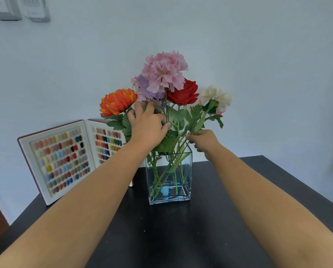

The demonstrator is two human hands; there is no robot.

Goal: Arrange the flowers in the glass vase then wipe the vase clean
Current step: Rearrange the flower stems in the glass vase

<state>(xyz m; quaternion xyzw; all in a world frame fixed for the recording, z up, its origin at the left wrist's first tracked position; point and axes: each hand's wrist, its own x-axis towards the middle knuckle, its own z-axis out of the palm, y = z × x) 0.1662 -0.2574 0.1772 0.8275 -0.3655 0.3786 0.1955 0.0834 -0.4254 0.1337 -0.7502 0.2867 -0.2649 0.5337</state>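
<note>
Legible text, labels, brands, numbers, signs: none could be read. Two framed notices (pixel 16 8) hung on the wall, far up and to the left of the left hand (pixel 148 124); their printing was too blurred to make out. An open swatch book (pixel 65 157) stood on the worktop (pixel 171 229) below and left of that hand, showing rows of coloured nail tips without readable captions. The glass vase (pixel 169 178) bore no visible marking.

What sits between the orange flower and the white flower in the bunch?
In the head view, between the orange flower and the white flower stand the lilac flower, the tall pink carnation and the red rose.
</note>
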